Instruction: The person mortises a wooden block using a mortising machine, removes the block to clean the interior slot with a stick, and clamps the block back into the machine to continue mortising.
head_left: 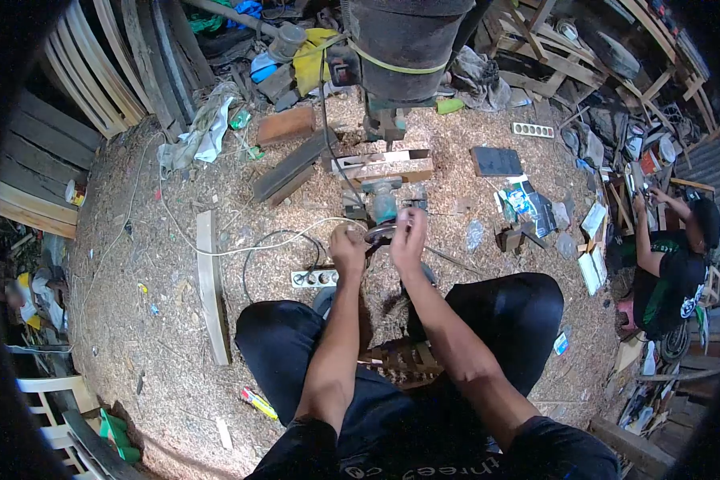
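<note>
Between my hands, in front of my knees, is a dark, shiny round piece [381,232] whose exact kind I cannot make out. My left hand [349,250] is closed at its left edge, with the fingertips near the rim. My right hand [409,242] grips it from the right, fingers pointing up and partly covering it. Just beyond stands a small machine with a blue-green body [384,202], low to the ground. A pale cable [276,247] runs in from the left and ends close to my left hand.
A white power strip [315,278] lies left of my knees, near a wooden board [210,288]. Ahead are a large dark drum [408,48], wooden blocks [286,126] and a black case [496,162]. Another person [672,256] sits working at the right. Shavings cover the ground.
</note>
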